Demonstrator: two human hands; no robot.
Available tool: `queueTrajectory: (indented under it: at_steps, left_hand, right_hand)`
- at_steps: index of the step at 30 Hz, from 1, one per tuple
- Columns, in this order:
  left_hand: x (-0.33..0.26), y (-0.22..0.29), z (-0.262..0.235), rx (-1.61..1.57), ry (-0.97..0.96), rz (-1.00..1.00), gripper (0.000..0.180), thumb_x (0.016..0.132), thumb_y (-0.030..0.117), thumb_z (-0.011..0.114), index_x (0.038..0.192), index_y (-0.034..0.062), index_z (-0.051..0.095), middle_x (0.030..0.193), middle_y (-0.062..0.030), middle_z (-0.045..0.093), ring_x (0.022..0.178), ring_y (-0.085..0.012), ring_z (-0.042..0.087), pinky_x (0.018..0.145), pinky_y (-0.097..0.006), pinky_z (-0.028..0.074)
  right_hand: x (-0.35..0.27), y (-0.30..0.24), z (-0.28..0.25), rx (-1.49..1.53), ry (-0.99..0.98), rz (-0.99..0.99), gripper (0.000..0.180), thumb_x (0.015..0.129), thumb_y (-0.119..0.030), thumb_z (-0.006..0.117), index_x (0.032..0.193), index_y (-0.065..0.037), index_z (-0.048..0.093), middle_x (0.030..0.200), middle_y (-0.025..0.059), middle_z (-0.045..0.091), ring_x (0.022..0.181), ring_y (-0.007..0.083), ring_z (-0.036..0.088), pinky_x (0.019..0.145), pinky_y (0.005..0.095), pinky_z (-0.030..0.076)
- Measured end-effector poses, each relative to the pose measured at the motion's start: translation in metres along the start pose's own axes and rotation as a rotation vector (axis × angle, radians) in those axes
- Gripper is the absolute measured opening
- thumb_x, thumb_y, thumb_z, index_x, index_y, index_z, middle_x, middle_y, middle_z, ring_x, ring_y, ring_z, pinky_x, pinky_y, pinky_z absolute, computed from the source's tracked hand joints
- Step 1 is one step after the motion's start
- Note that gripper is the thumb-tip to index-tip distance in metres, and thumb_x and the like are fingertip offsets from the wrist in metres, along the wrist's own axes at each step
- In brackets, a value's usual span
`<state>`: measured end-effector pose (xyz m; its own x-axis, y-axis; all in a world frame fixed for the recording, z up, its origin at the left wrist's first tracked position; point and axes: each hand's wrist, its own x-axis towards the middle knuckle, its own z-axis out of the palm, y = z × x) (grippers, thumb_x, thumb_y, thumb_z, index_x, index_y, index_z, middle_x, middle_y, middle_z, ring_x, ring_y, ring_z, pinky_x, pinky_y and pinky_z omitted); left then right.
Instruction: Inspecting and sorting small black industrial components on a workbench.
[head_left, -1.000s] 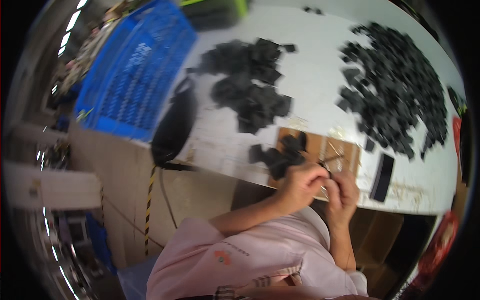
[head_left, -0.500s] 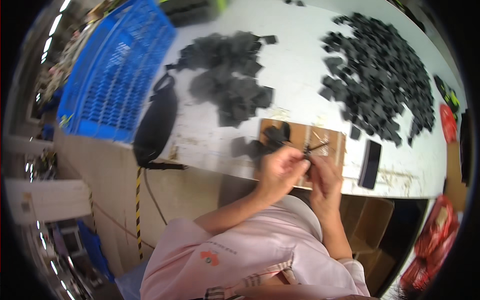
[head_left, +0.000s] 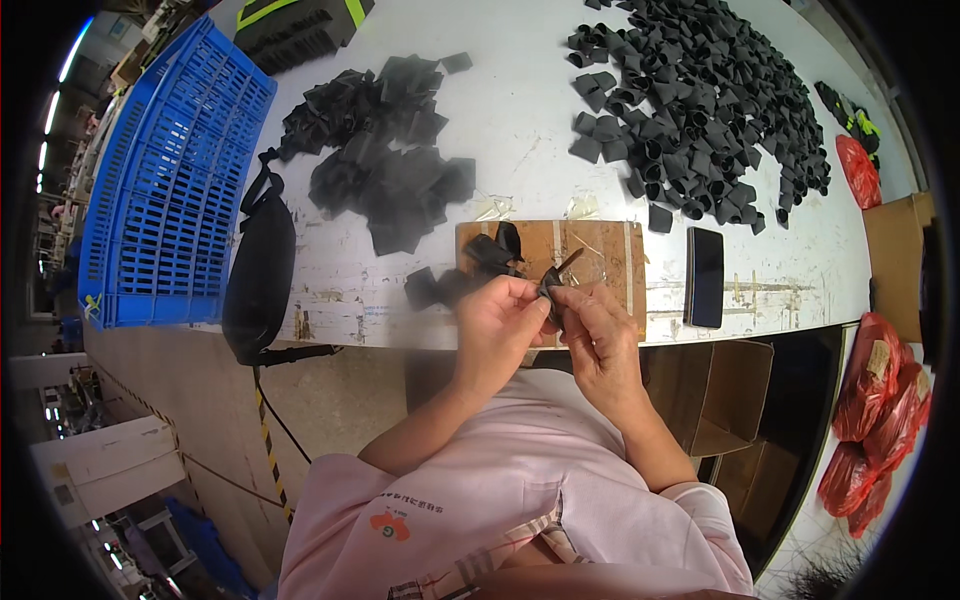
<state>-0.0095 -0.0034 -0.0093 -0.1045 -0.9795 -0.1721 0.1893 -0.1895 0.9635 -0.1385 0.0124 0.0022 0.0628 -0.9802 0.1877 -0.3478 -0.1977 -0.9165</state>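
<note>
Above the brown board (head_left: 615,265) at the table's near edge, my left hand (head_left: 500,325) and my right hand (head_left: 603,335) meet with fingertips pinched. Between them is a small black fabric piece (head_left: 551,285), mostly covered by the fingers. A thin dark pointed tip (head_left: 572,260) sticks up from the right fingers; its kind is not clear. Beside my left hand, a few curled black fabric pieces (head_left: 493,250) lie on the board, with flat ones (head_left: 425,288) left of it. Farther off are a heap of flat black pieces (head_left: 390,190) and a large heap of tube-shaped ones (head_left: 690,110).
A blue plastic crate (head_left: 170,190) stands at the left, with a black pouch (head_left: 262,275) at the table edge. Right of the board lies a phone (head_left: 705,278). Red plastic bags (head_left: 868,385) and a cardboard box (head_left: 897,255) are at the far right.
The whole view has shifted, so the table's things appear farther left and higher. My hands stay pinched together over the board at the black fabric piece, now less blurred.
</note>
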Motion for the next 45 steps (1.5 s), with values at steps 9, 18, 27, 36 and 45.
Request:
queueTrajectory:
  at_steps: [9, 18, 27, 36, 45]
  left_hand:
    - [-0.001, -0.017, -0.001, 0.686, 0.109, 0.571, 0.008, 0.073, -0.006, 0.058, 0.080, -0.0023, 0.057, 0.063, -0.0070, 0.058, 0.051, -0.0084, 0.054, 0.045, -0.022, 0.042]
    - [0.011, -0.008, -0.009, -0.384, 0.068, -0.207, 0.011, 0.075, -0.006, 0.054, 0.086, -0.0027, 0.054, 0.068, -0.0014, 0.053, 0.039, -0.0033, 0.035, 0.036, -0.018, 0.028]
    - [0.003, -0.011, 0.004, 0.566, 0.168, 0.695, 0.015, 0.074, -0.010, 0.053, 0.087, -0.0040, 0.053, 0.080, -0.0071, 0.058, 0.049, -0.0013, 0.044, 0.042, -0.016, 0.032]
    - [0.022, 0.039, -0.015, -1.278, -0.503, -0.579, 0.020, 0.086, -0.001, 0.040, 0.104, 0.0028, 0.046, 0.063, 0.0006, 0.049, 0.035, -0.0033, 0.032, 0.031, -0.018, 0.022]
    - [0.034, 0.022, -0.015, -0.746, -0.354, -0.301, 0.020, 0.084, 0.000, 0.046, 0.103, 0.0049, 0.045, 0.063, 0.0020, 0.042, 0.035, -0.0029, 0.026, 0.033, -0.019, 0.021]
  right_hand:
    - [0.001, 0.019, 0.010, -0.083, 0.121, -0.090, 0.018, 0.070, -0.003, 0.064, 0.087, 0.002, 0.060, 0.079, 0.0118, 0.056, 0.063, 0.0256, 0.057, 0.049, 0.0309, 0.046]
    - [0.002, 0.040, 0.021, -0.021, 0.237, -0.015, 0.012, 0.069, -0.001, 0.062, 0.081, 0.001, 0.058, 0.072, 0.0070, 0.052, 0.062, 0.0157, 0.053, 0.052, 0.0269, 0.043]
    - [0.007, 0.025, -0.007, 1.381, -0.136, 0.741, 0.006, 0.079, -0.003, 0.058, 0.084, -0.001, 0.061, 0.072, 0.0005, 0.058, 0.056, 0.0049, 0.045, 0.050, 0.0177, 0.035]
    - [0.043, -0.022, -0.033, 0.828, -0.311, 0.416, 0.025, 0.089, -0.029, 0.049, 0.073, -0.009, 0.052, 0.064, -0.0068, 0.042, 0.055, 0.0016, 0.034, 0.047, 0.0166, 0.026]
    - [0.051, 0.023, -0.020, 0.836, -0.347, 0.356, 0.027, 0.089, -0.029, 0.048, 0.072, -0.008, 0.050, 0.061, -0.0072, 0.038, 0.054, 0.0022, 0.032, 0.047, 0.0174, 0.026]
